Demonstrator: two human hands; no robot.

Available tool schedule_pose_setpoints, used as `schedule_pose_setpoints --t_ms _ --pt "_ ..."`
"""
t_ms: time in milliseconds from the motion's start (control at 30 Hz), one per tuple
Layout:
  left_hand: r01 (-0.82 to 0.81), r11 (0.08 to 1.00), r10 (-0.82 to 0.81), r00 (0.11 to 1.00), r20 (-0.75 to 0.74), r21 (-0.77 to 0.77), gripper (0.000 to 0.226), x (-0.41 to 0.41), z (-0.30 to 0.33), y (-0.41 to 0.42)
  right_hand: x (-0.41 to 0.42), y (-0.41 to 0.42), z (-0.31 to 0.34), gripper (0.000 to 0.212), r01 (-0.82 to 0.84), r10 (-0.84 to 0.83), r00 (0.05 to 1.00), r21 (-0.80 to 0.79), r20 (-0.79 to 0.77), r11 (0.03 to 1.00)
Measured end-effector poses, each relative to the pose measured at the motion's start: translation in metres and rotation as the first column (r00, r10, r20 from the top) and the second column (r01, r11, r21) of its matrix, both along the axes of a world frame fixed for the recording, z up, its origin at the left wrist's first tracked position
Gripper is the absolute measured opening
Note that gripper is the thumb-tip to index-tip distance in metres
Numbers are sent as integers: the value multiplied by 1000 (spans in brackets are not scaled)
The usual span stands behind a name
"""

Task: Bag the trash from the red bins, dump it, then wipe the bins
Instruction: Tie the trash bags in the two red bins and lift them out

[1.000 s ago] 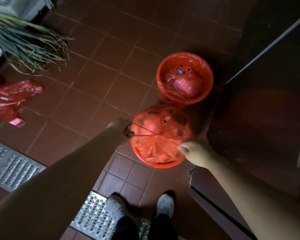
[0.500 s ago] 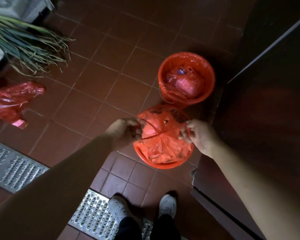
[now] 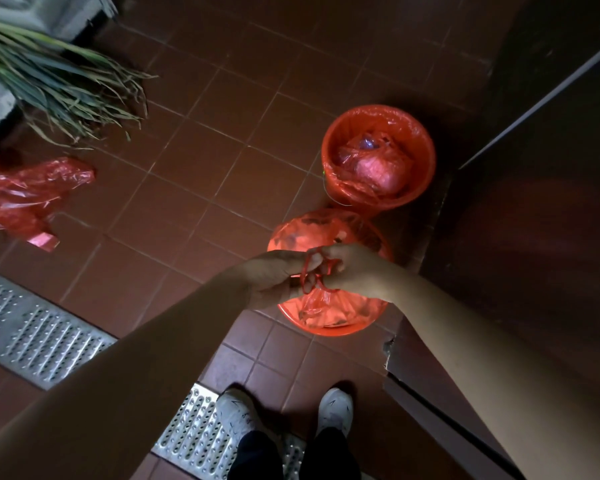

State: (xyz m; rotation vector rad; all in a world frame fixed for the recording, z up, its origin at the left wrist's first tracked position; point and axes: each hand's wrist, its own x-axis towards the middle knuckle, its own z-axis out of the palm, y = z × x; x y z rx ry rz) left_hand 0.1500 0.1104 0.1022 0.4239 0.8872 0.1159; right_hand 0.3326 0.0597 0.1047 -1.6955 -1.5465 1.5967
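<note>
Shoes (image 3: 335, 407): white pair on the tile floor (image 3: 174, 188), nearest the camera; one overlaps the metal drain grate (image 3: 45, 337).
Left hand (image 3: 274, 278): fingers closed, pinching a twisted handle strip of the bag liner (image 3: 323, 306), right over the near bin.
Right hand (image 3: 352, 270): touching the left; its grip is pressed together on the other handle strip. The strips loop around the fingers (image 3: 312, 261).
Near red bin (image 3: 326, 329): on the floor just beside the dark cabinet (image 3: 520, 254); its liner is gathered at the mouth, trash inside.
Step in hand: tying the handles, by my reading; the knot looks unfinished.
Far red bin (image 3: 378, 155): just behind the near one, liner open over the rim, bagged waste (image 3: 378, 164) inside, untied.
Loose red bag (image 3: 25, 195): crumpled on the floor well to the left, near a bundle of long green leaves (image 3: 59, 81).
Risk: thin twisted plastic could tear or slip under a hard pull, leaving the mouth open.
Risk: a loose knot could spill trash on lifting.
Risk: dim light hides which strip crosses over.
</note>
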Motion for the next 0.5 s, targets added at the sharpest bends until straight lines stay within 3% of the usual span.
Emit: schedule_pose_setpoints --t_ms 133,200,267,300,367,400,433,500 --pt "49 986 -29 992 -126 161 21 -2 -8 -3 4 -7 -11 18 34 -38 997 61 66 998" --pt "4 968 62 966 -251 253 14 -7 -16 0 18 -17 -16 11 128 -127 989 2 69 992" --pt "-39 951 162 909 -385 308 12 -19 -29 6 35 -30 -22 27 137 -128 978 -47 168 989" --pt "-31 949 176 878 -446 315 11 -27 -35 8 43 -38 -25 29 72 -48 944 -61 326 996" --pt "17 955 149 835 -529 296 11 -37 -45 6 50 -52 -27 30 -105 143 697 -98 702 990" --pt "33 959 132 829 -543 283 12 -38 -48 4 48 -57 -27 37 -133 174 586 -118 791 984" --pt "39 959 127 827 -548 281 14 -36 -50 1 44 -58 -29 43 -120 192 572 -150 797 981" --pt "27 953 155 813 -562 302 18 -29 -51 -2 35 -53 -32 46 -120 188 659 -145 729 982"
